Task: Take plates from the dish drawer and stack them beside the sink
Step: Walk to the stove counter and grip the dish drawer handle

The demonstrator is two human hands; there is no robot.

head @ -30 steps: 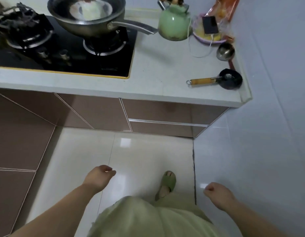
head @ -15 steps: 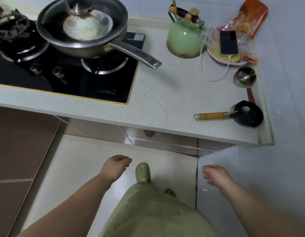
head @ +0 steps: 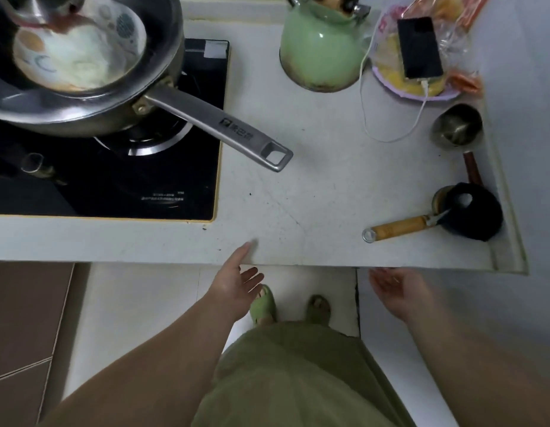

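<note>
My left hand [head: 235, 280] is open with fingers spread, its thumb up against the front edge of the white countertop [head: 313, 192]. My right hand [head: 397, 288] is open too, palm up, just under the counter's front edge near the right wall. Neither hand holds anything. No plates, dish drawer or sink are in view; the cabinet fronts below the counter are hidden by its overhang.
A steel pan [head: 82, 66] holding a bowl sits on the black hob [head: 162, 186], its long handle [head: 218, 131] jutting over the counter. A green kettle [head: 321, 53], a phone on a plate [head: 418, 47], a metal cup [head: 457, 126] and a black ladle [head: 471, 211] stand at the right. The wall closes off the right side.
The view has moved closer and more straight down over the counter, hiding the drawer fronts. Both hands have risen to the counter's front edge and opened.
</note>
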